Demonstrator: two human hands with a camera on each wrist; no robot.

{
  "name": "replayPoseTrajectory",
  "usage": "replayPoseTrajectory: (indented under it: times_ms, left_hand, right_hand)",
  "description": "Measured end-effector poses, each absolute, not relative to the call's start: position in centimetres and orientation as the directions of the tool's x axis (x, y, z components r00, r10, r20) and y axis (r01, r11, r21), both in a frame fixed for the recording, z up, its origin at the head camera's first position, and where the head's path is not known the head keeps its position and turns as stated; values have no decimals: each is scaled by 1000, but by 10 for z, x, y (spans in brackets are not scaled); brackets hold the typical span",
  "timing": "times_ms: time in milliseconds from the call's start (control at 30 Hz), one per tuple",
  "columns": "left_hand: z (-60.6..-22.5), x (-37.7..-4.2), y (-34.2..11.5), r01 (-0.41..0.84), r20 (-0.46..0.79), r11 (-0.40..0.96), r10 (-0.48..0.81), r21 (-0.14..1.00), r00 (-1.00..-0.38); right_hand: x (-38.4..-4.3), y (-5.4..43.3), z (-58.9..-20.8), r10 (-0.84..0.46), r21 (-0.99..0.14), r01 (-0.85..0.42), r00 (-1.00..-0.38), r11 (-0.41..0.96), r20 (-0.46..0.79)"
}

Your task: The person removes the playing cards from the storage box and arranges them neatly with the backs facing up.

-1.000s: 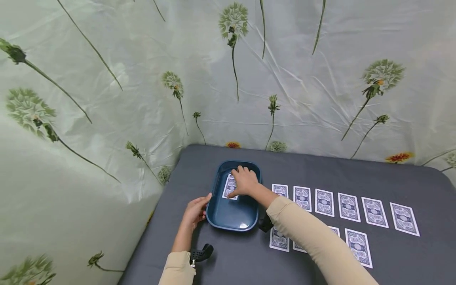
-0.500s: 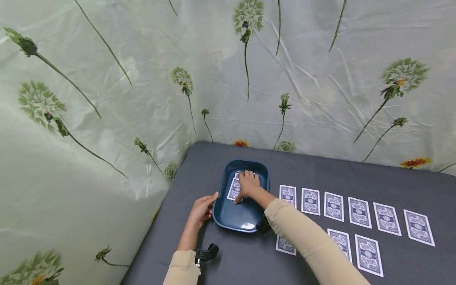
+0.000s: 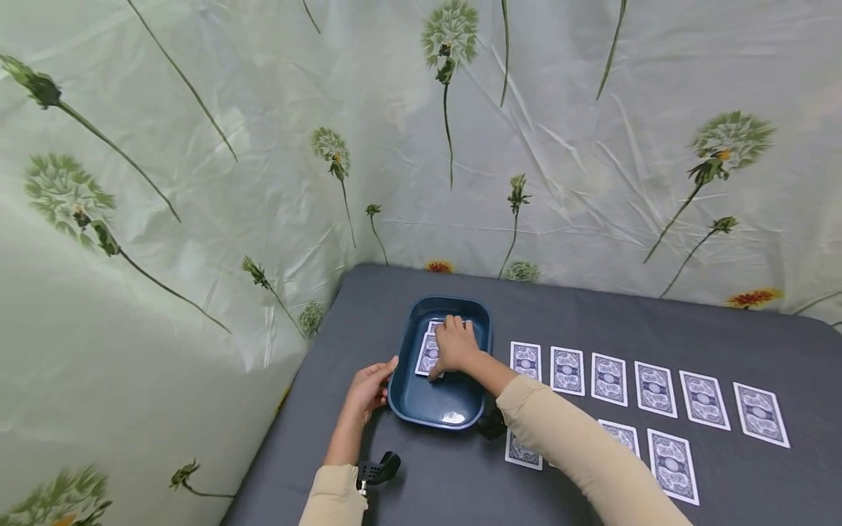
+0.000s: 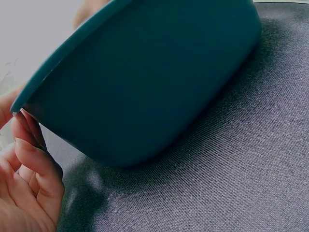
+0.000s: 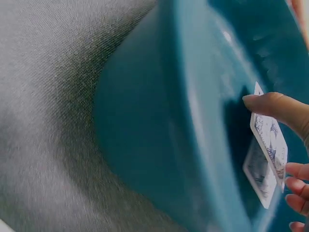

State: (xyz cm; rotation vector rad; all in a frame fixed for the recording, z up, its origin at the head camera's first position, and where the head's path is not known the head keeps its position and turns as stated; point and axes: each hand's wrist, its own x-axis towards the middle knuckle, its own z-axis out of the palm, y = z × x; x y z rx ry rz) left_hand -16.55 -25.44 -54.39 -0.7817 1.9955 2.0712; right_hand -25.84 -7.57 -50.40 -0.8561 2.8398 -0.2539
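Note:
A blue tray (image 3: 434, 403) stands on the dark grey cloth in the head view. My left hand (image 3: 368, 389) grips its left rim, thumb on top and fingers under it, as the left wrist view shows. Inside the tray, my right hand (image 3: 455, 346) holds a playing card (image 3: 427, 356) face down, patterned in blue and white. In the right wrist view the thumb sits at one end of that card (image 5: 268, 133) and the fingers at the other. Another card (image 5: 261, 179) lies partly beneath it. The hand hides part of the cards from above.
Right of the tray, several face-down cards form a back row (image 3: 609, 378). A nearer row (image 3: 672, 466) is partly covered by the right sleeve (image 3: 579, 446). A flower-printed sheet (image 3: 559, 146) hangs behind and left of the table. Black wrist devices (image 3: 379, 468) sit on both wrists.
The head view has shifted slightly. Within the tray, the right hand and its card have moved a little toward the near side, showing more of another card behind. The left hand keeps its grip.

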Motion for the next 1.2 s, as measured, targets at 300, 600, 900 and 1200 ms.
replayPoseTrajectory:
  times_ms: [300, 600, 900, 1200]
  left_hand:
    - [-544, -168, -255, -457, -466, -96, -228, 884, -855]
    - [-547, -168, -256, -465, -468, -71, -236, 882, -852]
    - [-550, -169, -255, -477, -477, -60, -230, 877, -848]
    - [-546, -168, -261, -473, -480, -89, -217, 877, -850]
  right_hand:
    - [-254, -34, -462, -512, -211, -511, -857, 833, 52]
    - [-234, 33, -444, -430, -225, -449, -894, 865, 130]
    - [-199, 121, -452, -382, -249, -423, -903, 871, 195]
    - [-165, 229, -446, -319, -187, -362, -920, 913, 226]
